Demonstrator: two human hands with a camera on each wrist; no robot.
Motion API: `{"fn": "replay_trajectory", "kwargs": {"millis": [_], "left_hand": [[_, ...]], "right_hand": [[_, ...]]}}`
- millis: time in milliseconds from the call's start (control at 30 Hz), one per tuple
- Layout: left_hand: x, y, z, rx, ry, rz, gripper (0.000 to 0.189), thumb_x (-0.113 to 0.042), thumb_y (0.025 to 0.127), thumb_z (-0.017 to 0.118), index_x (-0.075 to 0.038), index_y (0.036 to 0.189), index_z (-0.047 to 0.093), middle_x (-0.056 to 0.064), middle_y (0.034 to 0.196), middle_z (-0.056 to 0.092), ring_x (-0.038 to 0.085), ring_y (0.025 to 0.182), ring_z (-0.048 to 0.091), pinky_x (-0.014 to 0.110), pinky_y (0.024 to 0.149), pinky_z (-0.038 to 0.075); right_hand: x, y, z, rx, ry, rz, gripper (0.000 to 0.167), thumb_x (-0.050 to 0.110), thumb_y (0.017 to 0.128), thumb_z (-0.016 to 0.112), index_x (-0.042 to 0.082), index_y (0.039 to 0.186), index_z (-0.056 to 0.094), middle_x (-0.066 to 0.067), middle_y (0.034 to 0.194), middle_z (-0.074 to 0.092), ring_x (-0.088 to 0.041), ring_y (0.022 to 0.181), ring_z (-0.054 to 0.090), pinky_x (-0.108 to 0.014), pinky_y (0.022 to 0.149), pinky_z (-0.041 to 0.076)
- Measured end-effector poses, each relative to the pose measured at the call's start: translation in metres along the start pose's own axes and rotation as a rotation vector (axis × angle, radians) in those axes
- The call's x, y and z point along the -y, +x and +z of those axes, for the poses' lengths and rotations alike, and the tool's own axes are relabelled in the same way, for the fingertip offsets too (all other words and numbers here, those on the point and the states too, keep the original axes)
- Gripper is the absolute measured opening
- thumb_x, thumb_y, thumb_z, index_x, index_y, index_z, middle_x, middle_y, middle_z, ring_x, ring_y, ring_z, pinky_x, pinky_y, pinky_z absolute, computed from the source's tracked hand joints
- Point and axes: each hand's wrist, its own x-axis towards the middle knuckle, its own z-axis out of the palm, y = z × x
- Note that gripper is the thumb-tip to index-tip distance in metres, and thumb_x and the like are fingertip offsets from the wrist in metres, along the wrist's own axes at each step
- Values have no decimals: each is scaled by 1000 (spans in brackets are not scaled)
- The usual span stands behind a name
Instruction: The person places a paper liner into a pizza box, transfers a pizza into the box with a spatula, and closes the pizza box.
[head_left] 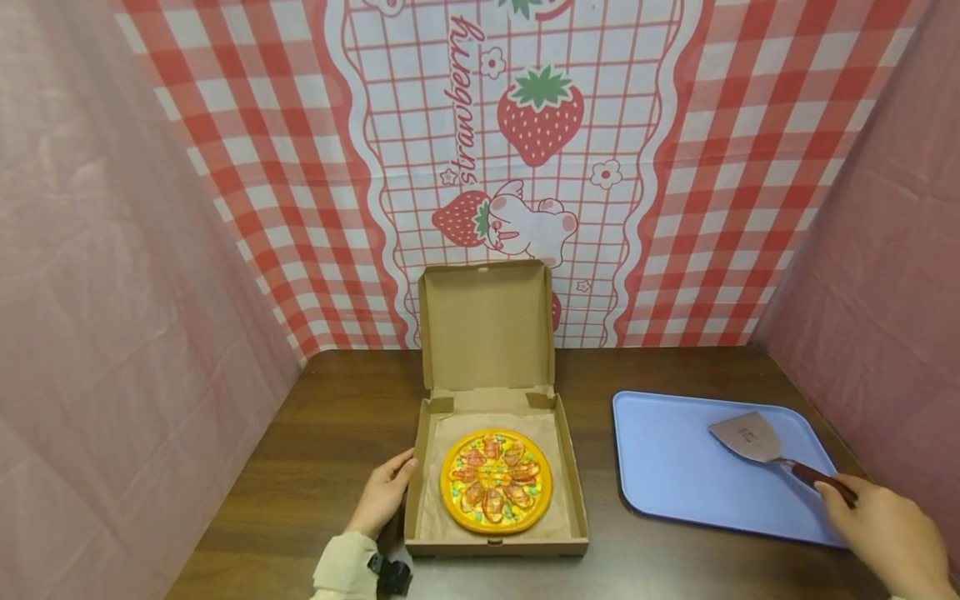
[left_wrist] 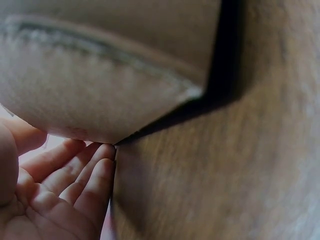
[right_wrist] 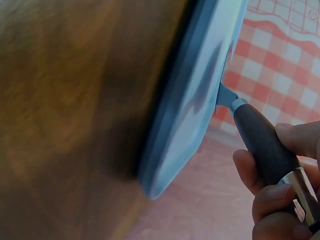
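An uncovered cardboard pizza box (head_left: 487, 548) holds a round toy pizza (head_left: 495, 482) with a yellow crust, resting on brown paper. My left hand (head_left: 386, 492) touches the box's left side, its fingers (left_wrist: 87, 175) nearly straight against the cardboard and the thumb close to the rim. On the right, my right hand (head_left: 885, 525) grips the dark wooden handle (right_wrist: 262, 142) of a spatula (head_left: 750, 435). The spatula's broad metal blade is over the blue tray (head_left: 660, 475), level with its right half.
The box lid (head_left: 487, 329) stands raised before a red-checked strawberry cloth (head_left: 540, 117). Pink curtains (head_left: 135, 317) hang at both sides. Brown wooden tabletop (head_left: 322, 467) surrounds the box and runs between it and the tray.
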Motion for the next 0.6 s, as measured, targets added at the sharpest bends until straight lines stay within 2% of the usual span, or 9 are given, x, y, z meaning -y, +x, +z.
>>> {"fn": "replay_trajectory", "kwargs": {"millis": [167,367,600], "left_hand": [[0,0,0,-1,-3,-1,45,-21,102,52,8,137,51,27,140,52,43,134,45,56,111,36],[-1,0,0,-3,3,1,45,-21,102,51,8,137,51,28,140,52,44,134,45,56,111,36],[-1,-1,-1,-5,17,0,45,-21,103,51,8,136,51,28,140,52,44,134,45,56,111,37]], "right_hand": [[-9,-3,2,21,-14,26,39,24,93,59,-14,101,63,-13,68,62,-24,58,50,-43,48,42],[-16,-3,3,100,-13,98,44,26,95,57,-17,105,60,-18,73,63,-26,62,52,-47,53,44],[-17,-3,3,187,-7,144,49,28,96,54,-19,110,58,-9,67,57,-23,62,51,-34,51,38]]}}
